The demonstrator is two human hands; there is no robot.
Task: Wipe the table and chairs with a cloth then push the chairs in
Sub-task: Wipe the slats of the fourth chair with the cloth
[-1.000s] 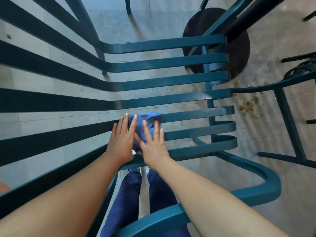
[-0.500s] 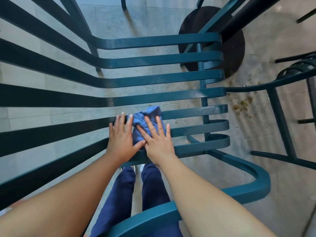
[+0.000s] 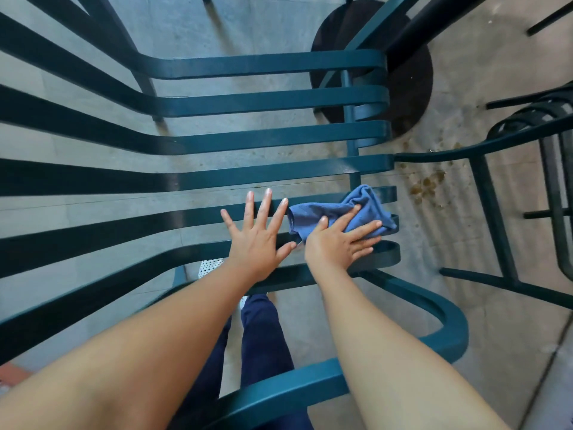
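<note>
Two hands are showing: the left hand [image 3: 254, 240] and the right hand [image 3: 333, 243]. One blue cloth [image 3: 366, 209] is lying under the right fingers [image 3: 366, 226]. Two slatted chairs are showing, one chair [image 3: 263, 102] beneath the fingers and a second chair [image 3: 496, 212] right of them. One round table base [image 3: 412, 82] is standing beyond.

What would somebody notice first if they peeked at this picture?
Probably the blue cloth, bright against the dark teal chair slats, near the seat's right end. The right hand presses it flat onto the slats, while the left hand rests spread open on the slats just beside it. Next, the brownish stains on the floor to the right of the chair.
</note>
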